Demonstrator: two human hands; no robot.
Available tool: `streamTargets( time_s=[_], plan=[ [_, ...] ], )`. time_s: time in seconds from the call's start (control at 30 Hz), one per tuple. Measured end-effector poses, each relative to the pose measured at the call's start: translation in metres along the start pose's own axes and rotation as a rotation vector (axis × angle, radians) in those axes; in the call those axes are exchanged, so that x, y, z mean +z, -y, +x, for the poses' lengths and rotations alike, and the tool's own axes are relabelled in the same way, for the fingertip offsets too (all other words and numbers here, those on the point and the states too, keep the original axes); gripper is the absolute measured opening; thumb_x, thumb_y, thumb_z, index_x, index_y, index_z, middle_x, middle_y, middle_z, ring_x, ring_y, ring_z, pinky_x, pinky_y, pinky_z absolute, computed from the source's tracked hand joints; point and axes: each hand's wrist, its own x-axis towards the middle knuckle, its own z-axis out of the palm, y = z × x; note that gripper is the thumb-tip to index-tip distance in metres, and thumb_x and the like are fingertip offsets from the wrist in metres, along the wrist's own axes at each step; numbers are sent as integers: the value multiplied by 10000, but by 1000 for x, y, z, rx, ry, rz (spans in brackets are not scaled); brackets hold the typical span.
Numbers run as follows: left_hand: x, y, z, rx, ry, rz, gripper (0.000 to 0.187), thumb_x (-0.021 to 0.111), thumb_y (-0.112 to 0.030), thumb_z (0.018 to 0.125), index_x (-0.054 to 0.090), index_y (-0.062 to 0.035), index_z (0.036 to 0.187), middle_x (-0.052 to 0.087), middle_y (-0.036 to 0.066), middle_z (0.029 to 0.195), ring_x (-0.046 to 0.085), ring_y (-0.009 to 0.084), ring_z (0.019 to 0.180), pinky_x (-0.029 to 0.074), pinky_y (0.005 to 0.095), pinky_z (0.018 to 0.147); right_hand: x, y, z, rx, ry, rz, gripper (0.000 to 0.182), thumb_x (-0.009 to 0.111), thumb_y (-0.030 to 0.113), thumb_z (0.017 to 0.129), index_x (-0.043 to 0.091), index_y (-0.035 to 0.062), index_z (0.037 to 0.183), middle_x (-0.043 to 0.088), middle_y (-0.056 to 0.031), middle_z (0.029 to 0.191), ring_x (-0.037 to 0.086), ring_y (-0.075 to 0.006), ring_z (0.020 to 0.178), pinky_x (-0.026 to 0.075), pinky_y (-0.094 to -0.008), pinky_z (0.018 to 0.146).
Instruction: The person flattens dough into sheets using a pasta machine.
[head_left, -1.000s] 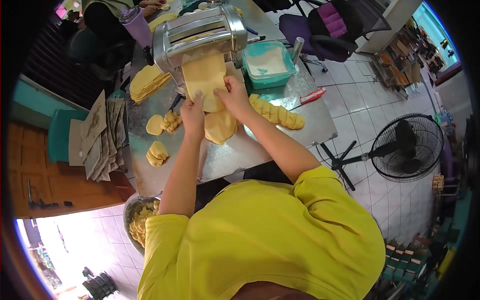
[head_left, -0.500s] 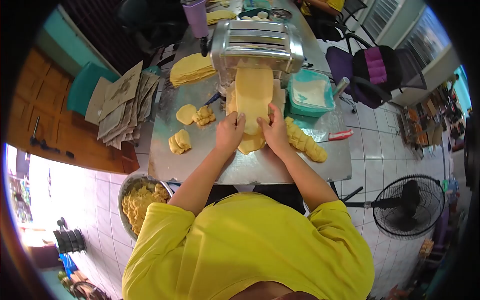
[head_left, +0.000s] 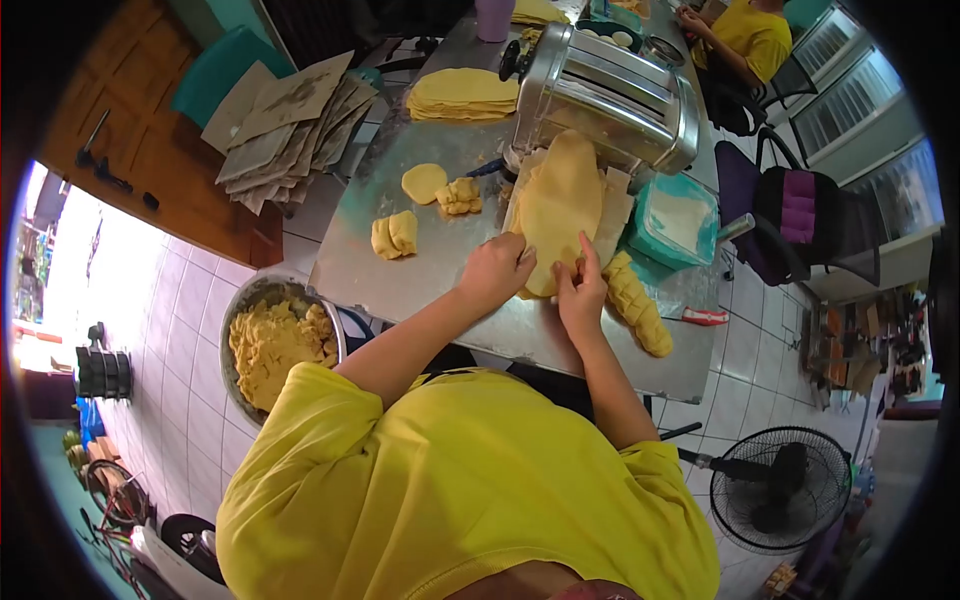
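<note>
A long, thin sheet of yellow dough (head_left: 562, 205) lies in front of the metal dough roller (head_left: 610, 95), on top of other dough sheets and a pale board (head_left: 616, 205). My left hand (head_left: 495, 270) is closed at the sheet's near left edge, thumb against the dough. On the near right part of the sheet rests my right hand (head_left: 582, 295), index finger stretched out and thumb apart from it. Just right of that hand is a ridged roll of dough (head_left: 638, 305). Left of the sheet sit a flat dough round (head_left: 424, 183) and folded dough lumps (head_left: 394, 235).
A stack of dough sheets (head_left: 462, 95) lies beside the roller. A teal tub of white powder (head_left: 675, 222) and a red-handled tool (head_left: 704, 317) are on the right. A bowl of dough (head_left: 280, 340) stands at lower left, a fan (head_left: 782, 490) at lower right. Another person (head_left: 745, 45) sits beyond.
The dough sheet's far end has come away from the roller and now lies in front of it. My right index finger has straightened. The view has turned, tilting the table.
</note>
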Motion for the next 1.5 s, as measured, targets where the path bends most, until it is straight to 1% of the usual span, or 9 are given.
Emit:
streamTargets(
  time_s=[0.17, 0.23, 0.5, 0.63, 0.77, 0.9, 1.1, 1.33, 1.5],
  plan=[
    [-17, 2, -3, 48, 116, 115, 221, 586, -213, 807, 538, -4, 754, 570, 178, 775, 569, 353, 724, 451, 424, 611, -1, 6, -10, -1, 4, -77, 309, 627, 74, 798, 587, 5, 1096, 578, -137, 712, 559, -210, 578, 440, -313, 536],
    [-34, 10, 10, 162, -217, 151, 207, 589, -221, 806, 580, -23, 866, 582, 155, 836, 579, 328, 776, 468, 402, 650, -6, 3, -11, -80, 38, -165, 286, 629, 101, 802, 596, 3, 1068, 589, -139, 738, 573, -239, 603, 451, -332, 546],
    [-101, 110, 75, -232, -25, 723, 335, 595, -261, 800, 582, -37, 1049, 549, 163, 1017, 514, 365, 987, 430, 388, 853, -24, 11, -10, -180, 55, -374, 132, 633, 181, 799, 648, 60, 850, 530, -98, 723, 560, -264, 678, 455, -362, 586],
    [-107, 127, 88, -360, 146, 393, 349, 615, -241, 777, 572, -13, 1036, 613, 198, 893, 590, 358, 865, 464, 406, 746, -23, 21, 2, -233, -14, -239, 130, 632, 152, 788, 639, 45, 860, 541, -107, 792, 561, -269, 715, 459, -363, 610],
    [-106, 95, 77, -142, -67, 263, 219, 616, -177, 775, 548, -3, 891, 609, 186, 751, 596, 323, 700, 456, 368, 631, -19, 36, 23, -373, 16, -159, 189, 637, 121, 791, 620, 9, 943, 553, -130, 849, 570, -285, 761, 469, -334, 673],
    [-99, 8, 55, -49, -27, -47, 91, 577, -58, 818, 540, -5, 881, 602, 98, 764, 559, 164, 677, 444, 274, 623, -13, 62, 46, -350, -16, 19, 212, 624, 130, 807, 600, 7, 978, 561, -113, 834, 565, -276, 779, 467, -351, 681],
    [-51, -37, 39, -82, 254, -532, 189, 578, -91, 874, 497, -18, 1029, 564, 24, 941, 526, 89, 812, 424, 213, 725, -23, 52, 59, -20, 294, 516, 200, 600, 142, 858, 592, -15, 982, 597, -69, 876, 546, -94, 762, 450, -245, 655],
    [-33, -37, 38, -117, 283, -626, 378, 563, -110, 885, 423, -10, 1222, 545, 77, 1074, 506, 124, 922, 415, 256, 827, -134, 1, 97, 104, -133, 80, 166, 583, 170, 867, 607, 13, 914, 593, -10, 733, 525, -52, 680, 439, -217, 622],
    [-29, -34, 34, -199, 284, -597, 336, 544, -137, 896, 453, -20, 1197, 552, 51, 1078, 523, 116, 923, 427, 257, 796, -153, -58, 150, 4, 47, -556, 180, 625, 135, 741, 673, 45, 889, 658, -134, 876, 629, -307, 793, 481, -377, 722]
  ],
)
